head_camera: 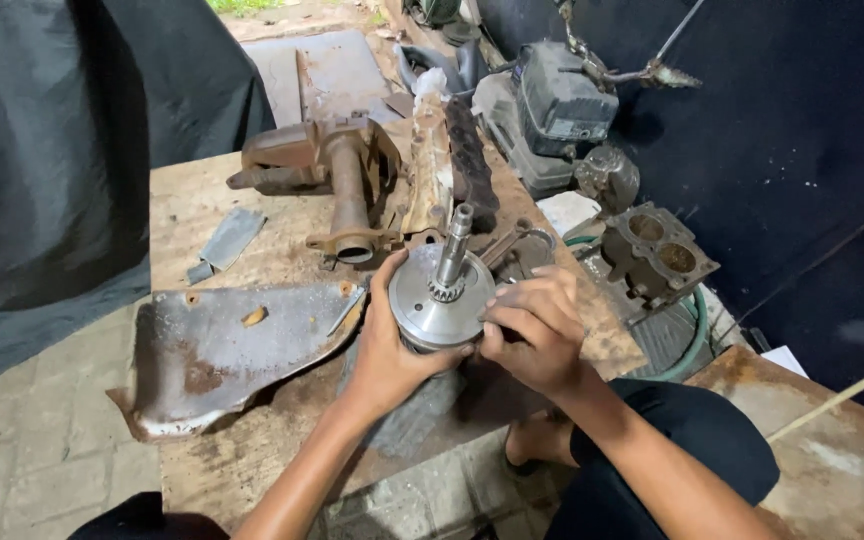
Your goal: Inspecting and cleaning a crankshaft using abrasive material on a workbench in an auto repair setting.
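Currently your left hand (384,350) cups the round metal rotor (439,300) from its 8 o'clock side, thumb curled up over the rim, apparently to steady it on the wooden bench (192,205). Your right hand (537,335) closes against the rim at 4 o'clock, fingers bent and pressed to the edge; what the fingertips pinch, if anything, cannot be told. The rotor sits near the bench's front edge, between both hands, its flat machined face up and dull silver. A splined steel shaft (455,243) stands tilted toward 1 o'clock from its centre, with a small toothed gear at the base. At 9 o'clock lies a rusted, curved sheet-metal cover (222,350), flaking and pale at the edges. At 11 o'clock rests a corroded cast pipe fitting (337,175). At 3 o'clock sits a grey two-bore casting (657,250), rough-surfaced.
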